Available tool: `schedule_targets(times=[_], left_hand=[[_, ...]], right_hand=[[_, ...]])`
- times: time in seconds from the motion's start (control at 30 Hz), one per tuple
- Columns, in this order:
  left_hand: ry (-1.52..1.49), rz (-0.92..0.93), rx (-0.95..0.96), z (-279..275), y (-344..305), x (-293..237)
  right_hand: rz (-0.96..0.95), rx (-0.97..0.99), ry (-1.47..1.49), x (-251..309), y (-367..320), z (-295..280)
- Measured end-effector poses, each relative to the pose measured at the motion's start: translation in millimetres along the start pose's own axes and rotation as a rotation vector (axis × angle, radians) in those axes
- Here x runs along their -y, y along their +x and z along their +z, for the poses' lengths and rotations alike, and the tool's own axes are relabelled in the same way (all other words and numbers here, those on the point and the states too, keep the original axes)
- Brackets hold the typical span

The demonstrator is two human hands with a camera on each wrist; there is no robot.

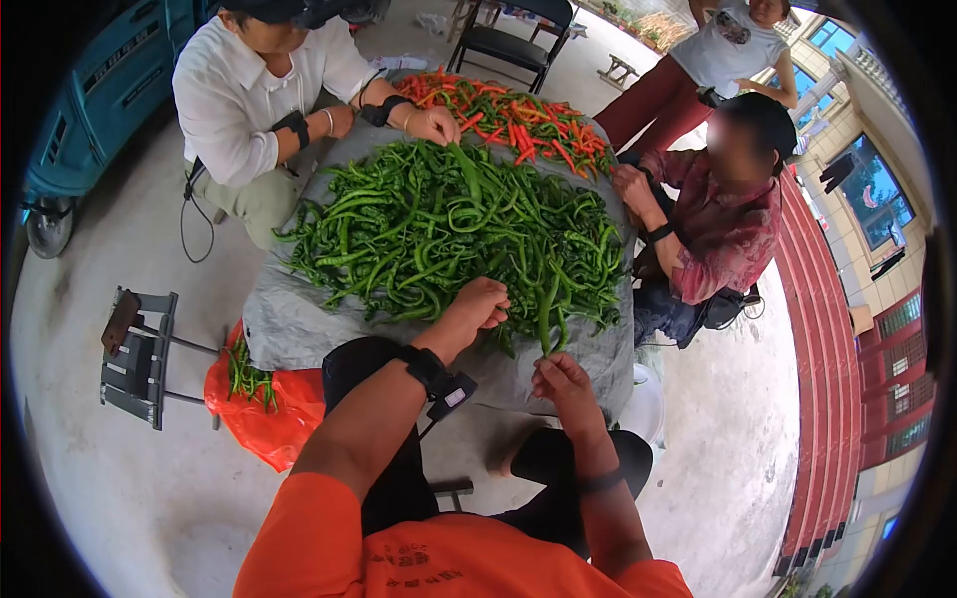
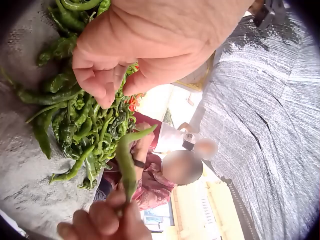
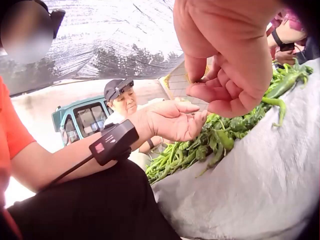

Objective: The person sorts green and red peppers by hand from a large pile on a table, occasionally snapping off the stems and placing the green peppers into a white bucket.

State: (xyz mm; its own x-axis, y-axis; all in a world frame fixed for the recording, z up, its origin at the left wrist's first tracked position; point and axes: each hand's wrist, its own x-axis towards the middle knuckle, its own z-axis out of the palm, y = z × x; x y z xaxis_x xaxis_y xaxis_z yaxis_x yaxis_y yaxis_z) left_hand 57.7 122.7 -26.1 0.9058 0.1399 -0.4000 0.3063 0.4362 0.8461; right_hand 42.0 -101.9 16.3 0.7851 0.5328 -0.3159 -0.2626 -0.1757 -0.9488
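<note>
Between its thumb and fingertips, my right hand (image 1: 566, 384) pinches one end of a long green chili pepper (image 2: 127, 162), whose other end bends sideways. In the head view this pepper stretches away from the hand over the near edge of the pile. Left of it, my left hand (image 1: 478, 304) hovers at the front of the green chili pile (image 1: 419, 229), fingers loosely curled. In the left wrist view, a gap shows between the thumb and fingers of that hand, with nothing held there. The right wrist view shows the left palm (image 3: 175, 122) turned partly upward.
A grey sheet (image 1: 289, 319) covers the table. Red chilies (image 1: 528, 135) lie at the far side. People sit at the left and right of the table; another stands behind. An orange bag (image 1: 269, 419) with green chilies hangs near a folding stool (image 1: 140, 354); a white bucket (image 1: 646, 404) stands right.
</note>
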Motion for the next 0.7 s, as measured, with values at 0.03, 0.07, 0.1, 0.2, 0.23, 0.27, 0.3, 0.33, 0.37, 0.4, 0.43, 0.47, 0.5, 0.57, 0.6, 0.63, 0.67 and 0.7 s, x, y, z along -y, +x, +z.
schedule_targets(times=[0.03, 0.07, 0.1, 0.2, 0.23, 0.27, 0.3, 0.33, 0.37, 0.4, 0.43, 0.47, 0.5, 0.57, 0.6, 0.63, 0.67, 0.7], left_hand=[[-0.012, -0.003, 0.01, 1.0, -0.8, -1.1], [-0.034, 0.0, 0.021, 1.6, -1.4, -1.1], [-0.054, 0.003, 0.033, 2.2, -1.7, -1.0], [-0.105, 0.015, 0.028, 4.9, 0.9, -1.3], [-0.121, 0.02, 0.019, 5.2, 1.2, -1.9], [-0.116, 0.012, 0.022, 4.4, 1.3, -2.7], [-0.11, 0.005, 0.025, 3.9, 0.4, -5.4], [-0.104, -0.003, 0.03, 3.4, 1.0, -6.7], [-0.09, -0.011, 0.048, 2.3, 2.3, -7.3], [-0.075, -0.016, 0.065, 0.1, 3.9, -8.4], [-0.06, -0.019, 0.081, -1.6, 4.7, -9.5], [-0.057, -0.031, 0.081, -2.4, 4.9, -10.5], [-0.053, -0.042, 0.08, -3.4, 4.9, -11.7], [-0.046, -0.043, 0.069, -6.2, 4.3, -15.6], [-0.044, -0.036, 0.06, -7.4, 3.1, -15.7], [-0.043, -0.027, 0.053, -8.4, 2.5, -15.6], [-0.042, -0.03, 0.05, -9.5, 3.0, -15.8], [-0.043, -0.032, 0.047, -11.1, 4.7, -14.8]], right_hand=[[-0.025, 0.01, -0.045, 8.1, 9.9, 1.3], [-0.098, -0.034, -0.095, 16.6, 17.1, 6.0], [-0.172, -0.079, -0.144, 30.6, 20.6, 16.7], [-0.168, -0.097, -0.14, 40.3, 33.5, 12.6], [-0.13, -0.084, -0.114, 38.7, 37.5, 4.6], [-0.115, -0.092, -0.186, 31.5, 42.5, -4.6], [-0.102, -0.101, -0.258, 19.5, 49.2, -15.6], [-0.088, -0.111, -0.329, 9.7, 53.7, -23.8], [-0.183, -0.182, -0.465, 0.0, 57.4, -32.2], [-0.282, -0.25, -0.603, -4.4, 59.5, -36.1], [-0.382, -0.319, -0.739, -7.9, 59.9, -41.1], [-0.379, -0.336, -0.733, -11.1, 58.6, -46.6], [-0.377, -0.354, -0.726, -11.2, 56.1, -48.9], [-0.362, -0.367, -0.766, -10.3, 48.8, -55.5], [-0.345, -0.363, -0.815, -10.1, 40.9, -61.1], [-0.329, -0.361, -0.864, -10.3, 32.3, -67.8], [-0.248, -0.318, -0.883, -10.7, 23.2, -75.2], [-0.168, -0.274, -0.9, -11.8, 13.1, -83.2]])
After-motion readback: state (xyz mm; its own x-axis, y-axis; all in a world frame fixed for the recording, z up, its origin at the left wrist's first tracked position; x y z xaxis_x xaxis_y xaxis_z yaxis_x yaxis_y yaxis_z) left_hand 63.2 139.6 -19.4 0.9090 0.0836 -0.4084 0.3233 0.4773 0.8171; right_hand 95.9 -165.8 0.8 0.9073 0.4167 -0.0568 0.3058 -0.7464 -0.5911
